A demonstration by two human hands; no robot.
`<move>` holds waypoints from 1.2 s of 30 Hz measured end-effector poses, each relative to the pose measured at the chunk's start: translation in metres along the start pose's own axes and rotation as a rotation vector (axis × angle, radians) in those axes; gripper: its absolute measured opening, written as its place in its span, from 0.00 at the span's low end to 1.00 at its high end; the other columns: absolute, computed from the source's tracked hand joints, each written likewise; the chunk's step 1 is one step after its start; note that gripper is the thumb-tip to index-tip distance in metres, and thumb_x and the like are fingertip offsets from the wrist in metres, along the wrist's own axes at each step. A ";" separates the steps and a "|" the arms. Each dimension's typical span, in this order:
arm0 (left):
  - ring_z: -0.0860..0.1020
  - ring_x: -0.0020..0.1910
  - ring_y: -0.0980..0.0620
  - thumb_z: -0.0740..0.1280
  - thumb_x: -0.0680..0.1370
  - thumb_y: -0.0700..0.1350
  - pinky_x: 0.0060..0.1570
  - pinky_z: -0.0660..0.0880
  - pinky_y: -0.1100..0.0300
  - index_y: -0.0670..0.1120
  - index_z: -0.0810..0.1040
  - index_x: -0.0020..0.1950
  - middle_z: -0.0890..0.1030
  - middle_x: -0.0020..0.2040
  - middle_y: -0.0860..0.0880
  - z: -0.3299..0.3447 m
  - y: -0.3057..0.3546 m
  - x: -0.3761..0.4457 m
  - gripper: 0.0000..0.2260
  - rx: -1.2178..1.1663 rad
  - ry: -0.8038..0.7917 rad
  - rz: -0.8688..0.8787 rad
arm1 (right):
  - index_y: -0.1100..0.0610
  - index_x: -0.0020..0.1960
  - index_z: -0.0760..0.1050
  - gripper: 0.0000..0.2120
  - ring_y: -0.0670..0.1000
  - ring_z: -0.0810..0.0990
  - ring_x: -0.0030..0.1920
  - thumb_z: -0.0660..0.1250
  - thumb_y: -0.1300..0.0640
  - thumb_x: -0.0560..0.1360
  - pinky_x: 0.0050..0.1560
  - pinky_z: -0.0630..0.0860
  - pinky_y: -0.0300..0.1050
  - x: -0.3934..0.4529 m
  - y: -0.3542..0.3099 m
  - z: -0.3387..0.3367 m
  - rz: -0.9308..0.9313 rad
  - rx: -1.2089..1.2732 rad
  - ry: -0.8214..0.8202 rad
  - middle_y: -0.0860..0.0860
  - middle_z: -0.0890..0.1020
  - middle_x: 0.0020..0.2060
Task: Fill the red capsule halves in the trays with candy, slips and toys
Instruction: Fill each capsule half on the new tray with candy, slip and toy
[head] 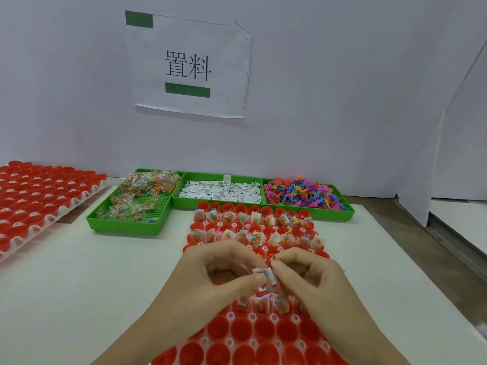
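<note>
Here, both hands meet above the middle of a white tray of red capsule halves that lies on a pale table. The left hand and the right hand each have curled fingers, and their thumbs and forefingers pinch between them one small clear candy packet with a white slip against it. The packet hangs just above the tray, over a row of capsule halves already holding packets and slips.

Far rows of the tray: capsule halves with packets, slips and bits of coloured toy standing up in them. Near rows, toward the person: capsule halves with nothing visible inside.

Behind the tray, three green bins stand side by side, touching. The left bin holds clear packets of coloured candy, heaped mostly at its far end. The middle bin holds white printed slips. The right bin holds a heap of small toys in pink, blue, orange and purple.

At the far left, well apart from the hands, a second tray carries more red capsule halves. On the white wall behind the bins hangs a paper sign with two printed characters and green strips.
</note>
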State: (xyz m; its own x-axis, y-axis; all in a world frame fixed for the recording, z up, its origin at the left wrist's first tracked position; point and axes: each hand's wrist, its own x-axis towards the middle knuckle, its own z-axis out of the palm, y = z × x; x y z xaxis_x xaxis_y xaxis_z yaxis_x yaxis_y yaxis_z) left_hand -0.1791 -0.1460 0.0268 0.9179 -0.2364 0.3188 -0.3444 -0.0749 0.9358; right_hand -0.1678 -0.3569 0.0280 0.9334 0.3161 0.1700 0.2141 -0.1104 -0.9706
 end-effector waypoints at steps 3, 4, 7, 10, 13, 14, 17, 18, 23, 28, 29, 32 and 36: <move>0.85 0.41 0.46 0.77 0.75 0.45 0.44 0.82 0.57 0.50 0.86 0.50 0.86 0.43 0.45 0.003 -0.002 0.001 0.05 0.055 0.023 0.022 | 0.51 0.47 0.85 0.05 0.44 0.82 0.36 0.70 0.54 0.78 0.40 0.78 0.37 0.000 -0.003 0.001 -0.005 -0.052 -0.043 0.50 0.85 0.37; 0.85 0.40 0.46 0.78 0.75 0.44 0.44 0.82 0.57 0.50 0.86 0.50 0.86 0.43 0.45 0.003 -0.002 0.002 0.05 0.058 0.045 0.029 | 0.50 0.47 0.85 0.05 0.45 0.83 0.38 0.70 0.55 0.79 0.41 0.78 0.36 0.000 -0.003 0.001 -0.012 -0.082 -0.049 0.51 0.86 0.39; 0.85 0.42 0.45 0.78 0.74 0.42 0.44 0.83 0.57 0.48 0.86 0.49 0.83 0.48 0.47 0.005 -0.003 0.003 0.06 0.078 0.086 0.072 | 0.50 0.48 0.85 0.05 0.48 0.84 0.41 0.70 0.57 0.79 0.43 0.79 0.39 -0.001 -0.005 -0.002 -0.029 -0.128 -0.038 0.52 0.86 0.41; 0.85 0.44 0.47 0.78 0.74 0.43 0.45 0.82 0.61 0.49 0.86 0.48 0.85 0.47 0.50 0.007 -0.004 0.001 0.05 0.132 0.079 0.104 | 0.48 0.47 0.86 0.06 0.50 0.83 0.41 0.71 0.57 0.79 0.42 0.80 0.40 -0.002 -0.005 -0.007 -0.050 -0.198 -0.029 0.51 0.85 0.41; 0.86 0.44 0.49 0.77 0.73 0.43 0.45 0.82 0.60 0.51 0.86 0.48 0.85 0.43 0.52 0.010 -0.005 -0.001 0.05 0.182 0.088 0.108 | 0.43 0.48 0.86 0.10 0.46 0.84 0.43 0.70 0.57 0.79 0.44 0.79 0.36 -0.004 -0.008 -0.015 -0.048 -0.261 -0.083 0.46 0.85 0.44; 0.86 0.44 0.50 0.77 0.73 0.43 0.46 0.83 0.60 0.51 0.85 0.48 0.85 0.43 0.52 0.011 -0.006 -0.001 0.06 0.199 0.093 0.120 | 0.42 0.49 0.86 0.10 0.46 0.84 0.43 0.70 0.57 0.79 0.45 0.80 0.36 -0.004 -0.009 -0.019 -0.044 -0.266 -0.112 0.46 0.85 0.45; 0.86 0.45 0.50 0.78 0.73 0.41 0.47 0.83 0.60 0.50 0.85 0.49 0.86 0.44 0.52 0.016 -0.006 0.000 0.07 0.190 0.079 0.137 | 0.42 0.51 0.87 0.07 0.49 0.85 0.47 0.74 0.53 0.76 0.50 0.82 0.40 -0.004 -0.015 -0.027 -0.037 -0.236 -0.166 0.47 0.86 0.46; 0.86 0.45 0.50 0.78 0.73 0.41 0.47 0.83 0.59 0.51 0.84 0.49 0.86 0.44 0.51 0.018 -0.005 0.001 0.08 0.186 0.080 0.135 | 0.43 0.51 0.87 0.07 0.49 0.86 0.47 0.76 0.52 0.75 0.49 0.82 0.39 -0.003 -0.015 -0.030 -0.043 -0.227 -0.163 0.47 0.87 0.46; 0.87 0.43 0.51 0.79 0.73 0.43 0.45 0.83 0.59 0.51 0.85 0.46 0.87 0.42 0.52 0.034 0.006 0.015 0.06 0.208 0.061 0.141 | 0.47 0.50 0.87 0.06 0.50 0.87 0.46 0.77 0.55 0.74 0.48 0.82 0.38 -0.004 -0.016 -0.053 -0.063 -0.197 -0.124 0.49 0.88 0.45; 0.86 0.41 0.56 0.79 0.73 0.43 0.42 0.83 0.62 0.50 0.86 0.46 0.87 0.40 0.55 0.055 0.015 0.035 0.05 0.283 -0.030 0.119 | 0.45 0.51 0.85 0.10 0.50 0.86 0.46 0.76 0.59 0.75 0.49 0.82 0.42 -0.008 -0.018 -0.074 -0.077 -0.311 -0.130 0.49 0.87 0.45; 0.86 0.40 0.56 0.79 0.73 0.44 0.41 0.82 0.62 0.50 0.86 0.45 0.87 0.40 0.56 0.060 0.015 0.038 0.05 0.309 -0.048 0.103 | 0.45 0.50 0.85 0.09 0.49 0.86 0.44 0.77 0.58 0.74 0.48 0.83 0.43 -0.009 -0.018 -0.079 -0.062 -0.347 -0.130 0.49 0.87 0.44; 0.85 0.34 0.55 0.80 0.73 0.44 0.35 0.82 0.61 0.49 0.85 0.44 0.86 0.40 0.54 0.075 0.010 0.047 0.05 0.333 -0.139 0.030 | 0.45 0.47 0.85 0.07 0.49 0.85 0.39 0.77 0.57 0.74 0.42 0.82 0.45 -0.013 -0.018 -0.096 0.030 -0.459 -0.160 0.49 0.87 0.42; 0.85 0.33 0.57 0.78 0.75 0.43 0.37 0.83 0.61 0.49 0.85 0.46 0.86 0.41 0.55 0.083 0.004 0.056 0.04 0.403 -0.264 0.014 | 0.46 0.44 0.84 0.07 0.48 0.85 0.39 0.77 0.59 0.73 0.37 0.75 0.35 -0.012 -0.011 -0.108 0.125 -0.511 -0.201 0.48 0.87 0.40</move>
State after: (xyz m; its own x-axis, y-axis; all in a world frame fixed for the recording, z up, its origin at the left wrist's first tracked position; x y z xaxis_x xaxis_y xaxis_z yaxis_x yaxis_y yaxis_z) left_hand -0.1454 -0.2399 0.0358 0.8490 -0.4739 0.2336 -0.4537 -0.4271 0.7821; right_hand -0.1500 -0.4608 0.0551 0.8981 0.4391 -0.0258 0.2640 -0.5850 -0.7668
